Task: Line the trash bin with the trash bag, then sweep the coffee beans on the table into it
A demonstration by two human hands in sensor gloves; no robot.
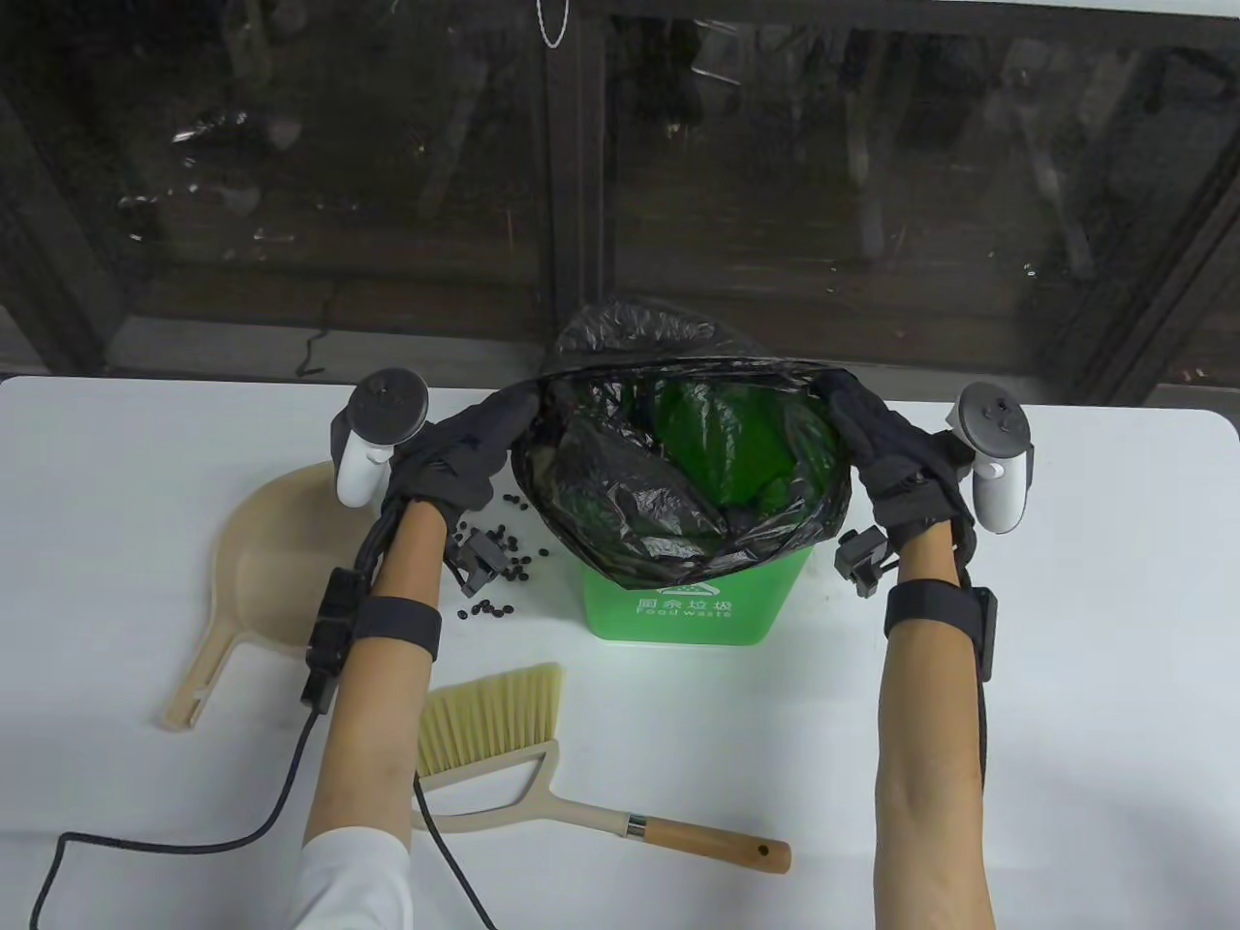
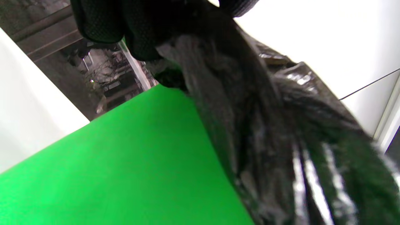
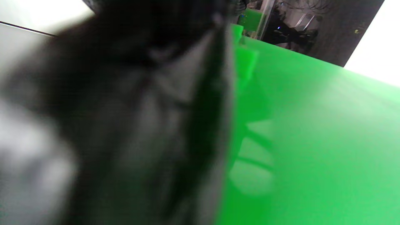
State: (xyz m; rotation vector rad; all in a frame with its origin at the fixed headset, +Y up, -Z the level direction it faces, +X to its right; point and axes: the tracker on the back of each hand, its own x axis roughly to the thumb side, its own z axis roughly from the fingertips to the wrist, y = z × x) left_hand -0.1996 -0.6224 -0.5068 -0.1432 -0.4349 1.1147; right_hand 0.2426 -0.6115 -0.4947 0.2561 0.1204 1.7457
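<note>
A green trash bin (image 1: 693, 605) stands mid-table with a black trash bag (image 1: 620, 504) spread over its mouth; green shows through the thin plastic inside. My left hand (image 1: 465, 446) grips the bag's left edge, my right hand (image 1: 877, 441) grips its right edge, and the rim is stretched between them. In the left wrist view my fingers (image 2: 140, 28) pinch bunched black plastic (image 2: 281, 131) against the bin's green wall (image 2: 125, 162). The right wrist view is blurred: dark bag (image 3: 131, 118) beside the green wall (image 3: 312, 140). Several coffee beans (image 1: 504, 552) lie left of the bin.
A beige dustpan (image 1: 257, 581) lies at the left, partly under my left forearm. A hand brush (image 1: 513, 736) with a wooden handle lies at the front. A black cable (image 1: 281, 804) trails over the table's front left. A dark window stands behind the table.
</note>
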